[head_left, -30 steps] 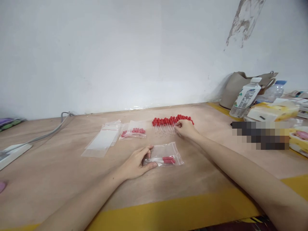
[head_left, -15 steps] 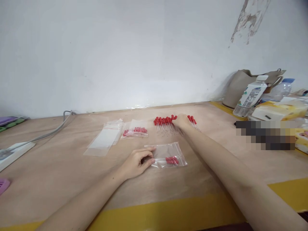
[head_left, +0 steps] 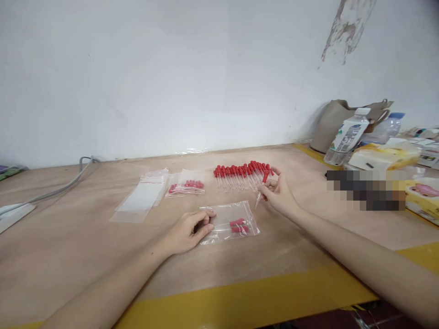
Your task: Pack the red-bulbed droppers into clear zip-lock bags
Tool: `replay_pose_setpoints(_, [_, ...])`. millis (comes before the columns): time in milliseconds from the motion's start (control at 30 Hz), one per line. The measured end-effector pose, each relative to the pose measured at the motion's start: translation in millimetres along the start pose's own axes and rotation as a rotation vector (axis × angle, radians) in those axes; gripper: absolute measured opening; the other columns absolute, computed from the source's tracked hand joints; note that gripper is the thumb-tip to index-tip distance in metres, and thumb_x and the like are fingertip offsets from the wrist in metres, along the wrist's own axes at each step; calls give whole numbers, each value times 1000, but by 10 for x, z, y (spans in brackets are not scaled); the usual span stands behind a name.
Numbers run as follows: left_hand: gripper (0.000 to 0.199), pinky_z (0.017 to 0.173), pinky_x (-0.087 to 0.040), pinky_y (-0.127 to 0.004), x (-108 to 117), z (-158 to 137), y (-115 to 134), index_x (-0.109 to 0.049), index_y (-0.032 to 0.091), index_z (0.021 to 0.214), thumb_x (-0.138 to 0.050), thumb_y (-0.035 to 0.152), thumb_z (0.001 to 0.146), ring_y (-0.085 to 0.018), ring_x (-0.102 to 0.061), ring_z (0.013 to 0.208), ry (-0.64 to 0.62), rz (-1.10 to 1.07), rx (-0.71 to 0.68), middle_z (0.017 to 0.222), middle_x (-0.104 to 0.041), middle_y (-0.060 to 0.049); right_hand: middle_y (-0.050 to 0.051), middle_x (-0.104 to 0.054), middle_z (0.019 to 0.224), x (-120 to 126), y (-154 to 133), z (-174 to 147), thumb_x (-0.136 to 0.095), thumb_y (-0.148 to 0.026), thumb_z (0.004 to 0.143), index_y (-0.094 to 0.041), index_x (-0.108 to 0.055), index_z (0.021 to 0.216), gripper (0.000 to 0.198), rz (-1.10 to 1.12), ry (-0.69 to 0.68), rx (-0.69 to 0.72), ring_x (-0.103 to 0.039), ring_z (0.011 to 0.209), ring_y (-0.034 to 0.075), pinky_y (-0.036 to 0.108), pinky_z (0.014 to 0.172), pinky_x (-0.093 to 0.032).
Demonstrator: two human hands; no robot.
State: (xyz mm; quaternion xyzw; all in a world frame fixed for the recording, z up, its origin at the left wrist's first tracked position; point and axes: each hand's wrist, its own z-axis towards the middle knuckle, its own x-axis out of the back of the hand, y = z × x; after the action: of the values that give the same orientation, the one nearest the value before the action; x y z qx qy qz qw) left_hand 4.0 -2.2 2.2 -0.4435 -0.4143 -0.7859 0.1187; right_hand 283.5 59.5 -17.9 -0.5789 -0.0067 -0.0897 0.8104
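My right hand pinches a dropper with a red rubber bulb and a clear tapered tube, its tip pointing down. Behind it on the table lies a row of similar red-bulbed droppers, side by side. A clear zip-lock bag lies flat in front, holding two droppers with their bulbs toward its right end, where the zip strip is. Curled at the bag's left end, my left hand holds it with thumb and fingers.
Left of the droppers lies a filled zip-lock bag with several red bulbs inside. Flat bags are stacked beside it. A grey cable runs along the left. Bottles, a beige bag and tissue packs crowd the right.
My right hand has come away from the row toward me with one dropper in its fingers. The left hand stays at the bag. The view has shifted slightly.
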Motion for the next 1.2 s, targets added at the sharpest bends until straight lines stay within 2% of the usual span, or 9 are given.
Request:
replay_pose_setpoints(133, [15,84,-44,-33,12,1,-12,-53,20,94,-42,28,90,-18,-57,99,-30,25,-34,109,-60,-6,-5,-51,66,-79,-74,-100,-61,-28,69,-21,-18,127,72,92,-18,-129,-56,50,12,26,51,-49])
replay_pose_setpoints(267, [28,88,-43,-35,6,-1,-13,-50,23,114,-47,32,88,-20,-54,104,-33,71,-49,115,-58,-6,-3,-53,66,-179,-71,-194,-56,-34,72,-21,-22,119,60,177,-105,-226,-60,55,15,32,59,-53])
replay_pose_setpoints(400, [34,91,-43,-38,-15,-1,-19,-49,23,118,-50,34,86,-23,-53,107,-3,112,-19,119,-56,-6,-3,-55,67,-179,-71,-276,-55,-34,75,-23,-25,114,51,213,-178,-242,-60,54,13,31,58,-53])
replay_pose_setpoints(533, [34,92,-42,-39,-21,1,-24,-49,23,119,-49,34,87,-23,-52,109,4,116,-16,119,-56,-7,-3,-54,69,-127,-60,-256,-52,-31,79,-24,-28,112,41,269,-155,-271,-63,60,15,33,63,-55])
replay_pose_setpoints(700, [38,93,-42,-40,-19,3,-28,-47,23,122,-50,36,86,-23,-51,110,8,109,-30,121,-54,-7,3,-59,78,5,-8,-147,-49,-31,81,-20,-48,96,18,229,-245,-324,-63,66,14,34,70,-53])
replay_pose_setpoints(767, [40,95,-40,-40,-19,3,-30,-45,23,123,-51,36,86,-23,-50,111,4,113,-29,123,-53,-7,5,-62,78,66,0,-117,-56,-29,76,-17,-56,90,19,68,-339,-278,-61,67,13,32,70,-51])
replay_pose_setpoints(867, [42,95,-40,-41,-18,5,-26,-44,24,125,-51,36,86,-23,-49,113,-6,113,-16,124,-52,-7,4,-63,78,112,-11,-101,-60,-28,71,-15,-63,92,24,-177,-486,-96,-57,69,13,29,67,-48])
replay_pose_setpoints(1033, [41,94,-41,-42,-18,18,-10,-44,24,124,-51,37,86,-24,-51,110,-8,104,-14,123,-53,-8,2,-59,70,10,-78,-133,-58,-29,73,-18,-69,90,23,-355,-583,151,-49,60,10,24,57,-41])
replay_pose_setpoints(1200, [42,98,-36,-45,-30,30,-23,-46,23,124,-52,38,85,-25,-46,116,4,151,-28,124,-52,-8,2,-61,70,-131,-111,-149,-60,-30,71,-15,-66,84,21,-192,-603,46,-49,59,10,22,55,-41])
